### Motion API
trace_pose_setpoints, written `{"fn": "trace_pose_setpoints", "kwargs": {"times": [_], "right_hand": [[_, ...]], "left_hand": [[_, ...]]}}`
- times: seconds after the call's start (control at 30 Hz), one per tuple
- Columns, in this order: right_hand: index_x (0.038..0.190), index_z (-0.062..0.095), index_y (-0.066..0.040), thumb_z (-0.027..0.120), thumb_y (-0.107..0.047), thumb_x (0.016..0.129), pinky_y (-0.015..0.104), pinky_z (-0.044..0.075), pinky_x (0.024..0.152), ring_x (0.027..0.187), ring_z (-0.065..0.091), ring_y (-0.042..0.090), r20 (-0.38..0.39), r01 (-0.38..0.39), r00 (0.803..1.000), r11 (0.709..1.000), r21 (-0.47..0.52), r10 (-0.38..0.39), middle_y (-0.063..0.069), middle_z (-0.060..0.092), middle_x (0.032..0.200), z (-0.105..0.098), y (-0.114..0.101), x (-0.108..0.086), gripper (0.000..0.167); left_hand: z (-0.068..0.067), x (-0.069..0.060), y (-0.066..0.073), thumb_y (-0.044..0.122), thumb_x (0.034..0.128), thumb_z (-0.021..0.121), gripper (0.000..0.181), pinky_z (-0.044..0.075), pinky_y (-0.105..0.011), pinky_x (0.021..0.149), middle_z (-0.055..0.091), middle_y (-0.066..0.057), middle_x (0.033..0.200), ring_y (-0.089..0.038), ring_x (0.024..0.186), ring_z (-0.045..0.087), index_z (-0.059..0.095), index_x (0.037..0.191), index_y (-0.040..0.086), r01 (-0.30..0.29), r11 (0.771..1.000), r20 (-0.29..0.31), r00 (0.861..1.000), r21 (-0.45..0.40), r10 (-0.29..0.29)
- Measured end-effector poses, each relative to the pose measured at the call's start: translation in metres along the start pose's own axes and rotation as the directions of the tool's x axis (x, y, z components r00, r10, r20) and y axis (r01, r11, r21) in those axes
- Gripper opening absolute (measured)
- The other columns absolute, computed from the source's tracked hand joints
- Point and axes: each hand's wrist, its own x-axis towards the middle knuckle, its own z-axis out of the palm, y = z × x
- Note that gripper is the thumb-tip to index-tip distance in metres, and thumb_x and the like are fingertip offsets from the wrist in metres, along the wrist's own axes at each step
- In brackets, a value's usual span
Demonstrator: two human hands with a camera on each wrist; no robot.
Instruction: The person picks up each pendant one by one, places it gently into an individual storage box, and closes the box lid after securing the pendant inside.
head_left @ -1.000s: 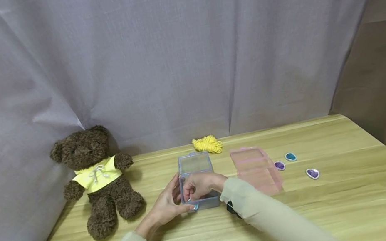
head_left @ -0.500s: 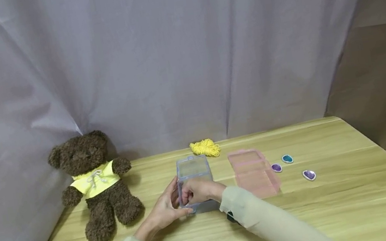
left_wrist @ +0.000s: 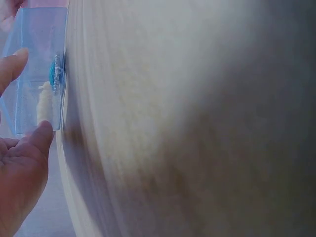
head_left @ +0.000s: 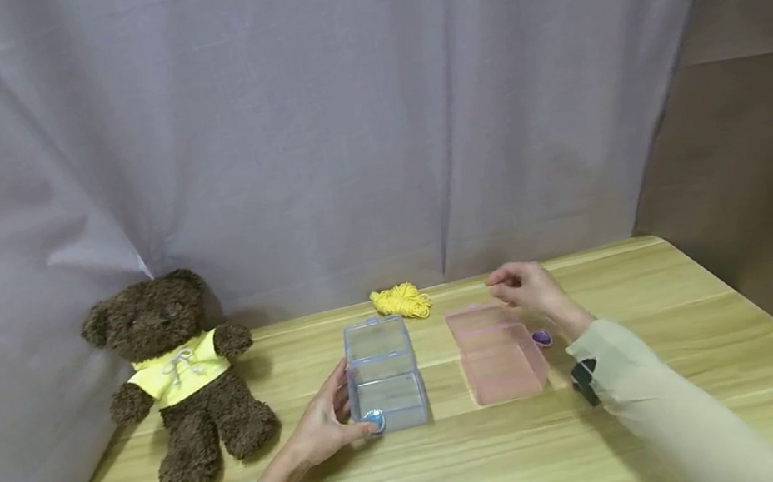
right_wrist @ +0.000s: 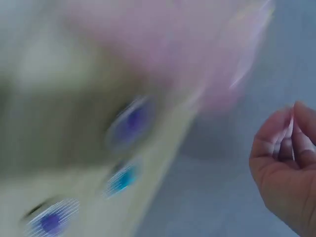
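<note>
Having come out of the clear blue plastic box [head_left: 405, 417] since half a second ago, the right hand [head_left: 526, 286] is now hovering near the open pink plastic box [head_left: 503, 382], its fingers curling in to the thumb, apparently clenched on nothing. From the head, the left hand [head_left: 323, 424] is grasping the blue box. A beaded, rounded teal gem [head_left: 376, 420] is showing by its thumb; a beaded purple gem [head_left: 542, 338] is lying just left of the right wrist. Yellow yarn [head_left: 401, 302] is resting beyond and between the hands.

At the left wrist, the thumb and fingers are gripping the blue box, and the teal gem is lying inside.

At the right wrist, blurred, another teal gem [right_wrist: 122, 180] and a second purple gem [right_wrist: 52, 222] are lying on the tabletop [right_wrist: 111, 219], apart from the right hand.
</note>
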Motion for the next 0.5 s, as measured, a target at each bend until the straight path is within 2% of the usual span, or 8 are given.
{"fn": "trace_pose_setpoints", "kwargs": {"times": [0.1, 0.2, 0.33, 0.5], "right_hand": [[0.104, 0.061, 0.012, 0.059, -0.004, 0.088, 0.019, 0.05, 0.055, 0.067, 0.051, 0.008, -0.036, -0.108, 0.994, 0.99, -0.087, 0.106, 0.013, 0.064, 0.083, -0.024, 0.039, -0.009, 0.022], [0.106, 0.06, 0.011, 0.06, -0.008, 0.087, 0.021, 0.046, 0.056, 0.069, 0.05, 0.011, -0.02, -0.182, 0.983, 0.97, -0.163, 0.182, 0.012, 0.063, 0.083, -0.036, 0.065, -0.019, 0.026], [0.108, 0.057, 0.012, 0.062, -0.008, 0.087, 0.027, 0.05, 0.062, 0.078, 0.057, 0.021, 0.022, -0.223, 0.972, 0.951, -0.215, 0.233, 0.022, 0.063, 0.093, -0.044, 0.078, -0.025, 0.03], [0.111, 0.054, 0.012, 0.062, -0.009, 0.087, 0.034, 0.055, 0.07, 0.088, 0.057, 0.03, 0.074, -0.28, 0.95, 0.931, -0.235, 0.304, 0.027, 0.057, 0.104, -0.046, 0.079, -0.025, 0.033]], "left_hand": [[-0.001, -0.001, 0.0, -0.001, 0.0703, 0.077, 0.108, 0.026, -0.044, 0.114, 0.014, -0.028, 0.152, -0.041, 0.138, 0.024, 0.004, 0.149, -0.002, -0.002, 1.0, 0.0, 1.0, 0.0, 0.002], [-0.002, -0.002, -0.001, -0.001, 0.07, 0.077, 0.108, 0.026, -0.044, 0.114, 0.014, -0.028, 0.152, -0.042, 0.138, 0.024, 0.003, 0.149, -0.003, -0.006, 1.0, 0.004, 1.0, -0.009, 0.006], [-0.002, -0.001, -0.001, -0.001, 0.0702, 0.077, 0.108, 0.027, -0.044, 0.114, 0.015, -0.029, 0.152, -0.043, 0.137, 0.024, 0.003, 0.148, -0.004, -0.008, 1.0, 0.009, 1.0, -0.013, 0.008], [-0.002, 0.001, -0.001, -0.002, 0.0701, 0.077, 0.108, 0.027, -0.043, 0.114, 0.015, -0.029, 0.152, -0.043, 0.137, 0.024, 0.002, 0.148, -0.004, -0.011, 1.0, 0.014, 1.0, -0.026, 0.012]]}}
